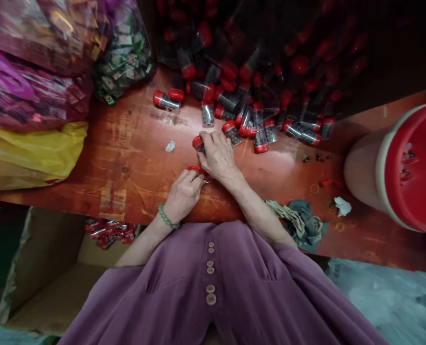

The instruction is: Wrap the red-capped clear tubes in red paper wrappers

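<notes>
Pile of red-capped bottles [246, 73] sits on the counter [115, 153]. Your right hand [218, 155] grips a single bottle [197, 143] in front of the pile; your left hand [184, 194], farther out from it, pinches a red piece [195, 169], partly hidden. Bucket [364, 163] right of the pile, cloth [302, 215] in front.

From right hand [218, 155]: containers [248, 125] lie on table [123, 148] at 1 o'clock; bags [54, 96], 10; bucket [364, 163], 3; cloth [301, 215], 4; carton [47, 254] sits below table, 8.

1 scuffed, reddish-brown wooden table [110, 155] spans the view, glossy with pale light; shadow darkens the upper right.
</notes>
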`<state>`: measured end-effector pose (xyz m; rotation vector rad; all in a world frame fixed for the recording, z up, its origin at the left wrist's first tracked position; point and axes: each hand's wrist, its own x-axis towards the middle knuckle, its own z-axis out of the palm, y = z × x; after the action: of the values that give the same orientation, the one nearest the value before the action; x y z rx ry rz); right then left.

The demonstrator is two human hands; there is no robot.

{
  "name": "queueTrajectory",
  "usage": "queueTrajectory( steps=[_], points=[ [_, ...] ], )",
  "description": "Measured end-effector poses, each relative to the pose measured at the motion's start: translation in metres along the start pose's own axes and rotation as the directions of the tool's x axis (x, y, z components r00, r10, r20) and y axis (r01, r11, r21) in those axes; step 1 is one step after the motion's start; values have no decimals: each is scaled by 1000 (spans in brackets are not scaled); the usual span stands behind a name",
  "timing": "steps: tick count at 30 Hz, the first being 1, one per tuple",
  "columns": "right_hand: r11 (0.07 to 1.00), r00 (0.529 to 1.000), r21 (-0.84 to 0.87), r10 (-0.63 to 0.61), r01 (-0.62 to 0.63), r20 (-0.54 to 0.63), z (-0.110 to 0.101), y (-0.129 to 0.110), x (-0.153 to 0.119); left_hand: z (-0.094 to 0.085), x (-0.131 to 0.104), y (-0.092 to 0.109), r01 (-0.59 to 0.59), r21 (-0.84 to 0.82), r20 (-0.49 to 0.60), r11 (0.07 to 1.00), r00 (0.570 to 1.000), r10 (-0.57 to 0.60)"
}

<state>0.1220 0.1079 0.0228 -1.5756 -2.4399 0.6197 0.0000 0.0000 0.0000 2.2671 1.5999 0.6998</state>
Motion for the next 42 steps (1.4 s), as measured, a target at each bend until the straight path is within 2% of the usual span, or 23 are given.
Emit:
queueTrajectory(
  steps=[2,4,6,8,10,12,15,20,23,25,27,30,33,36,38,40,42],
  points=[
    [987,999,155,-32,36,-28,-1,10,-5,-1,1,2,6,5,27,1000,1000,-7],
    [912,998,409,-6,32,-66,-2,21,-13,-1,3,1,22,-9,38,1000,999,-22],
    [724,998,689,55,-23,-24,-3,32,-24,-1,4,0,43,-75,-6,996,999,-44],
    [465,991,877,101,-123,85,-6,38,-39,-3,6,-1,76,-196,-97,978,991,-97],
    [233,978,953,122,-195,170,-11,41,-56,-6,8,-1,106,-319,-181,942,969,-170],
    [59,966,973,147,-223,212,-17,42,-71,-11,10,1,123,-401,-223,908,948,-227],
    [-88,948,958,146,-273,283,-25,42,-90,-20,9,4,106,-443,-224,890,948,-225],
    [-72,884,882,3,-465,467,-33,41,-108,-28,4,7,19,-404,-177,914,979,-98],
    [-94,870,865,-26,-492,492,-36,40,-110,-29,1,8,-13,-418,-147,909,988,-53],
    [-76,864,860,-43,-504,502,-37,41,-109,-28,-2,8,-44,-425,-136,904,991,-16],
    [-28,845,846,-70,-533,530,-36,42,-107,-27,-4,8,-105,-427,-156,898,987,42],
    [9,787,791,-89,-612,610,-33,43,-105,-24,-6,8,-182,-420,-203,889,974,104],
    [-47,737,736,-82,-675,671,-27,45,-103,-21,-9,8,-161,-443,-162,882,982,98],
    [-123,720,709,-99,-694,687,-23,49,-102,-18,-12,9,-76,-472,-82,878,996,42],
    [-153,709,692,-127,-705,694,-24,52,-103,-17,-13,9,-35,-467,-73,884,997,1],
    [-155,714,698,-118,-699,690,-27,52,-103,-16,-14,9,-38,-450,-102,892,995,-9],
    [-113,742,735,-42,-669,669,-29,48,-105,-16,-13,9,-82,-430,-152,899,988,17]
  ],
)
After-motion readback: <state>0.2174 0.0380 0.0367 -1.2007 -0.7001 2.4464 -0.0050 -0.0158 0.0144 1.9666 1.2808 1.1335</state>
